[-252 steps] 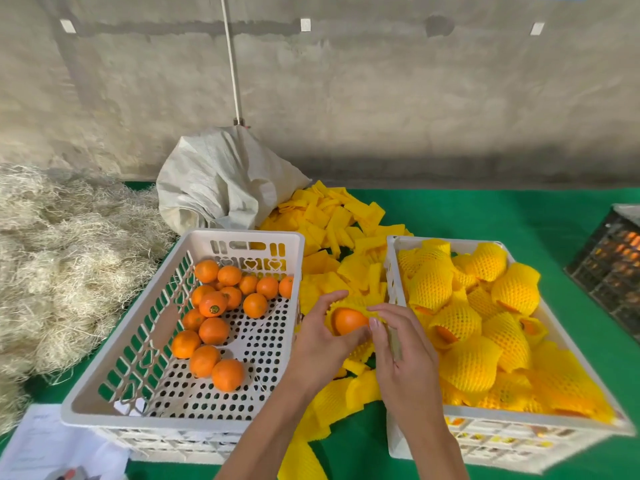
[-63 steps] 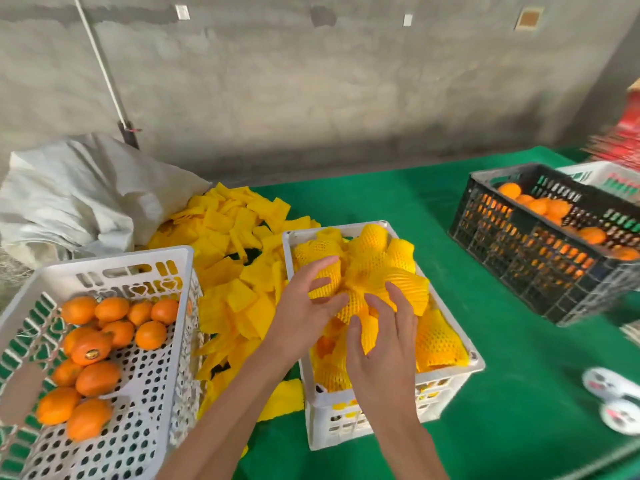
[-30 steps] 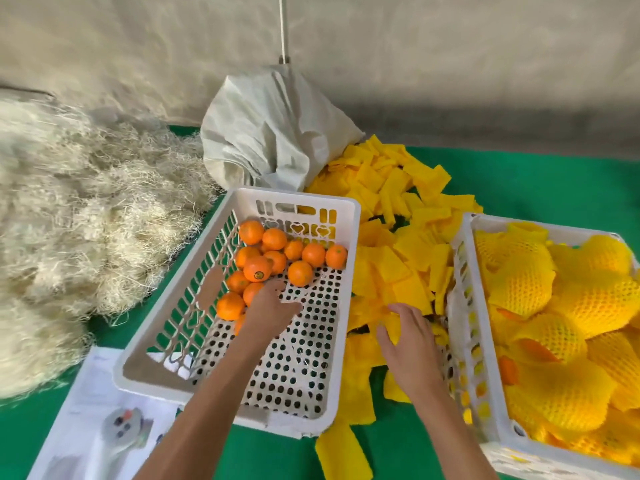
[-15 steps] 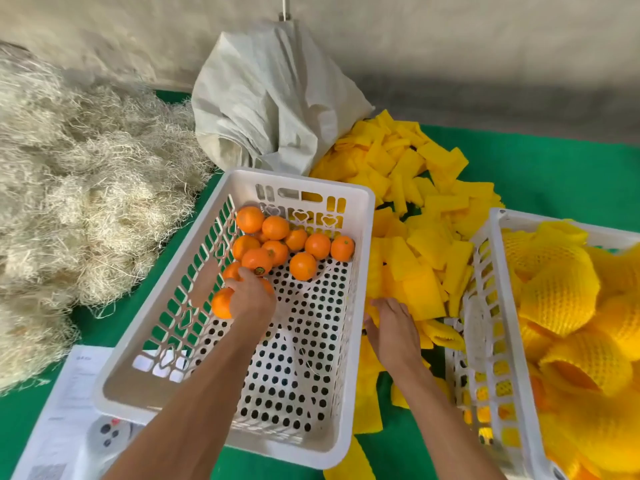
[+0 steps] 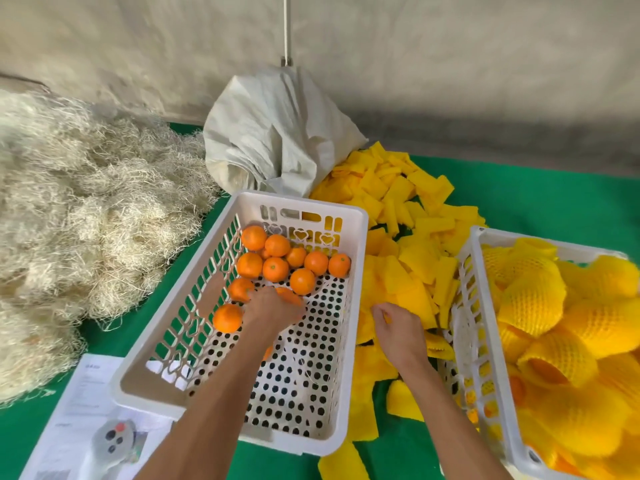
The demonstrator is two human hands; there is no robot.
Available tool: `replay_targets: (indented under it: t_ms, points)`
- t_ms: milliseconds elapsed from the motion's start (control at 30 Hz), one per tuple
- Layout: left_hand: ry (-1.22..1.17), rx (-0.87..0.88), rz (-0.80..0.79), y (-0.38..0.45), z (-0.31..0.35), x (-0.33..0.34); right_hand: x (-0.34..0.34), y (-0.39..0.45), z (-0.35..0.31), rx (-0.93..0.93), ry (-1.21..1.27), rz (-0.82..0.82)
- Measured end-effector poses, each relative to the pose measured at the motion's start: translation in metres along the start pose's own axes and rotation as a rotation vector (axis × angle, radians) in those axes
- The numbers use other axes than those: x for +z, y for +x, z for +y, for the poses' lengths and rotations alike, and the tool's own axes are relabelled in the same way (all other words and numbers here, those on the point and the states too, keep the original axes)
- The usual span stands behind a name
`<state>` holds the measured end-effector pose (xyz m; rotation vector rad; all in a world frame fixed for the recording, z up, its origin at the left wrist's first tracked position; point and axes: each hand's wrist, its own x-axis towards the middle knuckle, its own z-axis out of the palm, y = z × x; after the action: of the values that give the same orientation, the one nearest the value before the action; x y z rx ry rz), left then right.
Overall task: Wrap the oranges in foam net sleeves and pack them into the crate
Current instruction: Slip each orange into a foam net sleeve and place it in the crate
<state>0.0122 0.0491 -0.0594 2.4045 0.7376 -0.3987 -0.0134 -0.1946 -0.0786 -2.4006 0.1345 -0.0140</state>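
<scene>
Several bare oranges (image 5: 275, 268) lie at the far end of the white perforated crate (image 5: 298, 202) on the left. My left hand (image 5: 272, 308) reaches into that crate and curls palm-down over one orange (image 5: 290, 295), which is mostly hidden under the fingers. A loose pile of flat yellow foam net sleeves (image 5: 412, 237) lies between the two crates. My right hand (image 5: 398, 329) rests on the pile's near part with its fingers closed on a sleeve. The white crate on the right (image 5: 483, 306) holds several oranges wrapped in yellow net (image 5: 533, 303).
A grey-white woven sack (image 5: 277, 133) stands behind the left crate against the concrete wall. A big heap of pale straw (image 5: 69, 220) fills the left side. A printed sheet (image 5: 81, 396) and a small grey device (image 5: 114, 439) lie at the near left on the green cloth (image 5: 554, 202).
My left hand has shifted a little right and nearer inside the left crate and closed over an orange. My right hand has stayed on the sleeve pile, fingers gathering a sleeve.
</scene>
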Motion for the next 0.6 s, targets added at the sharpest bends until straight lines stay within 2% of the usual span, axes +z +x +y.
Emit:
replay_targets:
  t_ms: [133,233,367,400,500,533,600]
  points:
    - [-0.291,0.212,0.047,-0.041,0.015,-0.009,-0.027,-0.022,-0.015,0.019,0.195,0.079]
    - [-0.464,0.330,0.058,-0.077,0.024,-0.014,-0.044,-0.039,-0.026,0.023,0.210,0.138]
    - [-0.690,0.392,-0.050,-0.120,0.039,-0.024,-0.066,-0.059,-0.042,-0.013,0.231,0.294]
    - [-0.766,0.384,-0.128,-0.131,0.041,-0.026,-0.071,-0.062,-0.046,-0.033,0.231,0.334]
    - [-1.117,0.291,-0.591,-0.157,0.049,-0.027,-0.083,-0.073,-0.057,-0.136,0.228,0.424]
    - [-1.194,0.268,-0.690,-0.163,0.052,-0.025,-0.087,-0.076,-0.060,-0.159,0.239,0.439]
    - [-1.328,0.227,-0.790,-0.173,0.058,-0.020,-0.096,-0.084,-0.062,-0.186,0.275,0.452]
